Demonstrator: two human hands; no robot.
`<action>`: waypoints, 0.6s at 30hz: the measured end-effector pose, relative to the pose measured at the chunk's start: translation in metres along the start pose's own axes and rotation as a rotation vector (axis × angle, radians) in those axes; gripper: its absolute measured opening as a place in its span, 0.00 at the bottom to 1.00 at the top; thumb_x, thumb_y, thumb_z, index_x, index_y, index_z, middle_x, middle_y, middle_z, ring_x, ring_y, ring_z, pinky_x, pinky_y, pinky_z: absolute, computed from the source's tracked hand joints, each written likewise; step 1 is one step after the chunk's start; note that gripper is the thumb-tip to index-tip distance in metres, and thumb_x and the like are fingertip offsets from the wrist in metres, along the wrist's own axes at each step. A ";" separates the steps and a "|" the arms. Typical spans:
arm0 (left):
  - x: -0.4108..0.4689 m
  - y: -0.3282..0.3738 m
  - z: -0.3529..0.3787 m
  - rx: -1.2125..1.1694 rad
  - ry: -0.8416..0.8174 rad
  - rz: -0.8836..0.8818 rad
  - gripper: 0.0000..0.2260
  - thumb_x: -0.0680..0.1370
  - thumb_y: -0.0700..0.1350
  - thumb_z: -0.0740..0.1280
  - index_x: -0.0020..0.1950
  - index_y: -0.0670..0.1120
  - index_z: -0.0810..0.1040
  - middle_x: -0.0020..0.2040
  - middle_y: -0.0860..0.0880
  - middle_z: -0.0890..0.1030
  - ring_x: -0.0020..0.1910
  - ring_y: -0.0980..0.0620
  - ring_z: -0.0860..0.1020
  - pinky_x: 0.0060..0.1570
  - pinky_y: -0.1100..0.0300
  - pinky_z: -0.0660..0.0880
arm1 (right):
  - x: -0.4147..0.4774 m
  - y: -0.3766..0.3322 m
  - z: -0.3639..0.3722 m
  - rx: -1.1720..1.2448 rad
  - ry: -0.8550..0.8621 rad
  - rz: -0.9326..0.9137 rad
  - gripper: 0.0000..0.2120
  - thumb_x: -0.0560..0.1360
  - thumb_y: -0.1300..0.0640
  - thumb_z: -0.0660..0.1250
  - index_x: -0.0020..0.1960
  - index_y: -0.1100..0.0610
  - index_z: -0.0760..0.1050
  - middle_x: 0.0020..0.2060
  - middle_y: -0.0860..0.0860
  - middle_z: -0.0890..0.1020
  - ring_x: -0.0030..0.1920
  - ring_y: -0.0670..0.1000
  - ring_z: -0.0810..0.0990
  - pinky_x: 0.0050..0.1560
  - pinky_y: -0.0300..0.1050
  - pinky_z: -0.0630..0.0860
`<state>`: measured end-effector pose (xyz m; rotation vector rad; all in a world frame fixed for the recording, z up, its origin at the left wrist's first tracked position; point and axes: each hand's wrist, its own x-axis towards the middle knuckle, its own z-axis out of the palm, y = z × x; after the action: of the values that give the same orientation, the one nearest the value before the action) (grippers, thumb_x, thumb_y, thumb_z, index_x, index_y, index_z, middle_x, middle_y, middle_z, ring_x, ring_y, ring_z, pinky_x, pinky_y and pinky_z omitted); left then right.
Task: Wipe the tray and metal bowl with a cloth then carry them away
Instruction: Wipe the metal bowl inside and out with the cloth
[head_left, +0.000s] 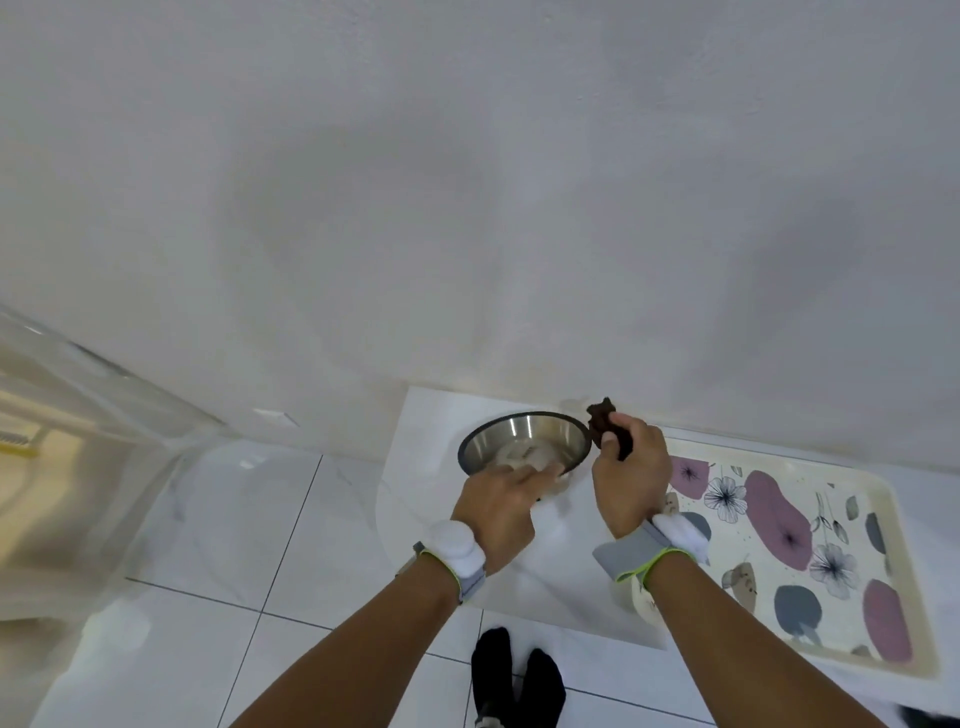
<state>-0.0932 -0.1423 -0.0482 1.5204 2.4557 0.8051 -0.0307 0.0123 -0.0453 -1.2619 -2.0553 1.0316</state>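
Observation:
A metal bowl (524, 439) with a dark rim stands on a white counter (431, 415) by the wall. My left hand (501, 506) rests on the bowl's near rim, fingers stretched over the edge. Just right of the bowl, my right hand (631, 475) is closed around a dark brown cloth (605, 421), which sticks up above the fist near the bowl's right rim. A cream tray (852, 530) with purple and grey flower prints lies flat on the counter to the right, partly behind my right wrist.
A plain white wall rises directly behind the counter. White floor tiles (249, 519) spread to the left and below, with my black-socked feet (514, 680) near the counter edge. A clear plastic container (78, 415) stands at the far left.

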 end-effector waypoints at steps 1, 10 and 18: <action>-0.004 0.000 0.005 0.056 -0.036 0.038 0.29 0.61 0.30 0.69 0.62 0.45 0.79 0.39 0.48 0.83 0.32 0.46 0.79 0.28 0.58 0.77 | 0.000 0.003 0.000 -0.032 -0.008 -0.054 0.12 0.73 0.67 0.65 0.55 0.62 0.78 0.51 0.60 0.80 0.51 0.58 0.79 0.50 0.36 0.68; -0.032 -0.018 0.047 0.242 -0.237 0.298 0.24 0.67 0.34 0.64 0.63 0.45 0.75 0.45 0.48 0.83 0.39 0.44 0.79 0.43 0.54 0.78 | -0.020 0.028 0.005 -0.218 -0.328 -0.233 0.15 0.75 0.64 0.65 0.61 0.60 0.77 0.55 0.57 0.79 0.53 0.57 0.79 0.51 0.39 0.69; -0.039 -0.026 0.045 0.332 -0.139 0.313 0.18 0.69 0.39 0.65 0.58 0.46 0.78 0.45 0.46 0.78 0.48 0.43 0.73 0.52 0.46 0.71 | -0.018 0.035 0.008 -0.334 -0.460 -0.078 0.21 0.77 0.57 0.63 0.69 0.59 0.68 0.61 0.59 0.74 0.59 0.60 0.75 0.57 0.51 0.73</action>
<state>-0.0774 -0.1689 -0.1054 2.0350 2.3690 0.3217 -0.0112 0.0029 -0.0795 -1.1622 -2.6967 1.0466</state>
